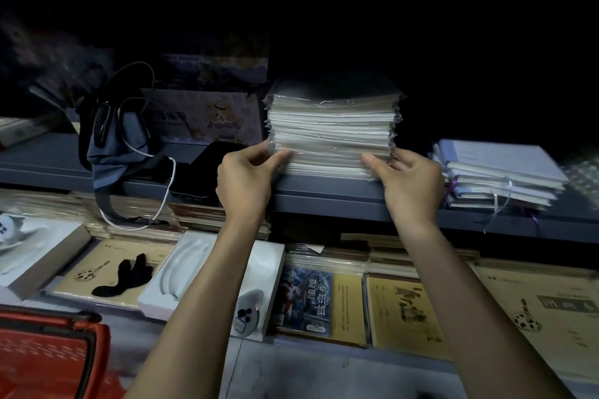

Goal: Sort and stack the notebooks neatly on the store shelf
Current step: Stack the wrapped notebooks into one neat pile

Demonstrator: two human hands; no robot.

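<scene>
Red basket [48, 350] is sitting at seven o'clock; at twelve I'm gripping the wrapped notebook stack [334, 133] on the grey shelf [324, 197], left hand [246, 178] and right hand [411, 185] clamping its lower corners

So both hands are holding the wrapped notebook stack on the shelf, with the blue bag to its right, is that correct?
Not quite: the head view shows the blue bag left of the wrapped notebook stack, which the left hand and right hand hold on the shelf.
</scene>
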